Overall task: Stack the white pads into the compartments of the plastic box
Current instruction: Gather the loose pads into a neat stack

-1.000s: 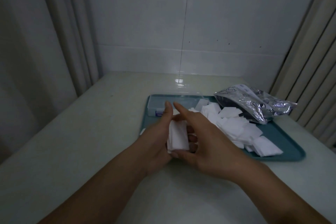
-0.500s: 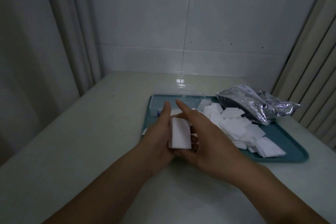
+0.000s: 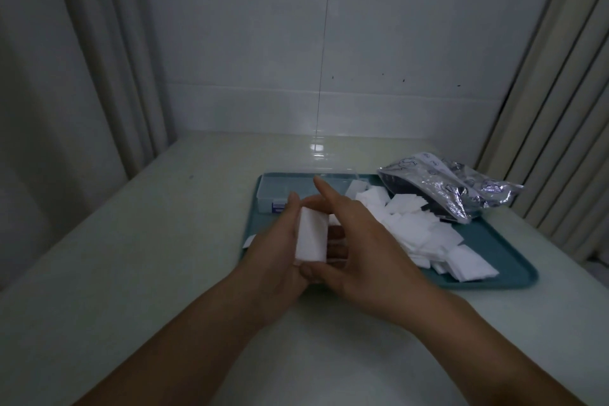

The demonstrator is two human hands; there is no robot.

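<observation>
Both hands meet above the near left corner of a teal tray point(image 3: 514, 277) that lies on a pale table point(image 3: 138, 241). The left hand point(image 3: 280, 250) holds a small stack of white pads point(image 3: 311, 239) upright, its thumb running up the left side of the stack and its fingers curled behind it. The right hand point(image 3: 356, 247) closes in from the other side: its thumb lies under the bottom edge of the stack and its forefinger reaches up past the top edge, while the other fingers curl in behind the pads, so the stack is pinched between the two hands. How many pads the stack holds cannot be told. On the tray, to the right of the hands, a loose heap of white pads point(image 3: 425, 231) spreads from the middle toward the near right corner, some overlapping, one lying flat at the heap's near end. At the far left of the tray stands a clear plastic box point(image 3: 273, 189) with a small label on its front wall; its lid appears raised at the back, and its compartments cannot be made out. A crumpled silver foil bag point(image 3: 451, 184) lies over the far right corner of the tray, touching the heap. White wall tiles point(image 3: 379, 43) rise behind the table, and pale curtains point(image 3: 82, 59) hang at both sides.
</observation>
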